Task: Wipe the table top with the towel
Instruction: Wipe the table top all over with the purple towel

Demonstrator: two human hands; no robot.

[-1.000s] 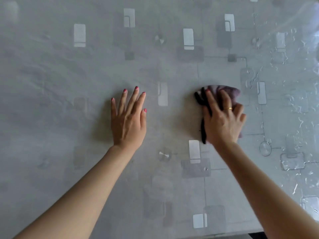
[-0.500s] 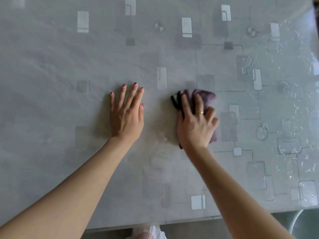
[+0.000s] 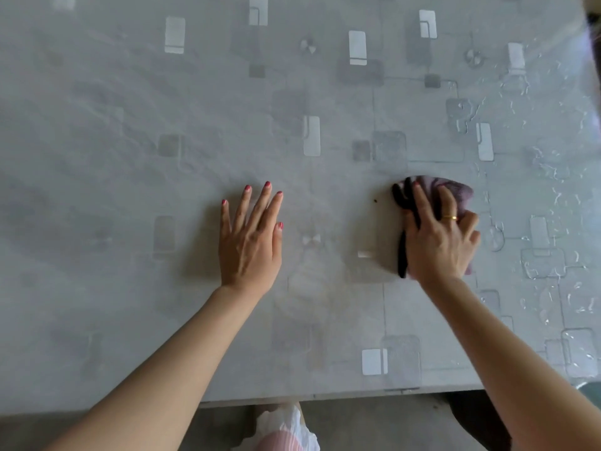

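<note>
The towel, a purple cloth with a black edge, is pressed flat onto the grey patterned worktop and is taken here as the landmark. It is covered by the right hand, whose fingers are spread over the cloth and curled onto it, so the cloth is pinned and gripped under the palm; a gold ring is seen on one finger. A small dark speck is seen on the worktop just left of the towel. Well to the left of the towel, the left hand is laid palm down on the bare surface, fingers straight and slightly apart, with nothing held. Right of the towel, the clear cover is wrinkled and shiny. Nearer than the towel, the worktop's front edge is seen.
</note>
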